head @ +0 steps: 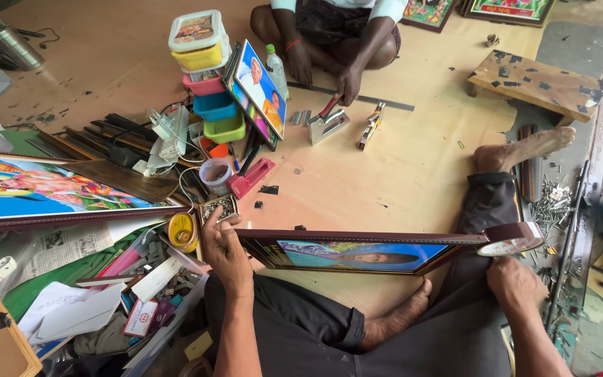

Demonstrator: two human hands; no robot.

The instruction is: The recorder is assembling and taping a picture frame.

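Note:
A dark maroon picture frame (357,241) with a blue print inside stands on its edge across my lap. My left hand (226,251) grips its left end. My right hand (516,279) is at the right end, fingers closed on a roll of brown tape (514,237) pressed against the frame's corner. My bare feet (525,148) rest on the brown board floor.
Another person sits at the far side with a hand on a red-handled stapler (328,122). Stacked plastic boxes (207,73), a leaning framed photo (259,87), a large framed picture (50,190), tools and papers crowd the left. A low wooden stool (535,84) and scattered nails (549,202) lie right.

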